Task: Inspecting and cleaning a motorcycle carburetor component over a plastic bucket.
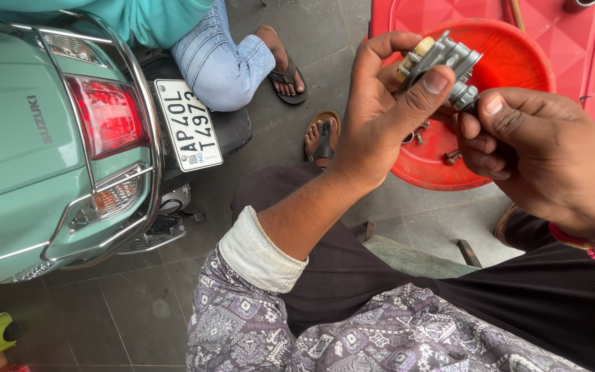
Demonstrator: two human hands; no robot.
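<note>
— Two hands, one small part between them. What sits closest to the camera?

— A patterned shirt with a pale rolled cuff (259, 251), and dark trousers over the person's lap. From there the left forearm rises to the left hand (380, 114), which grips a small grey metal assembly (442, 62) with a cream-coloured piece at one end. Thumb and fingers are closed around it, thumb pressed flat on the near face.

— And the other hand?

— The right hand (538, 155) is curled, fingertips pinched at the lower end of the same assembly, as if to steady or turn something there. Whether it holds a tool I cannot tell; the fingers hide it. A red and yellow thread band (590, 244) circles that wrist.

— Why held up like that?

— My guess: lifted to eye level for a close look, and directly over the red basin (518, 62), so anything that drops lands inside.

— Anything in the basin?

— A few loose screws (425, 131) and small bits lie on its bottom. It rests on a red plastic surface (593, 55).

— Beyond that?

— Grey tiled floor (139, 296), a mint-green scooter (15, 151) seen from behind with its red tail lamp (105, 114) and chrome guard rail, and another person in jeans and sandals (287, 76) beside it.
</note>
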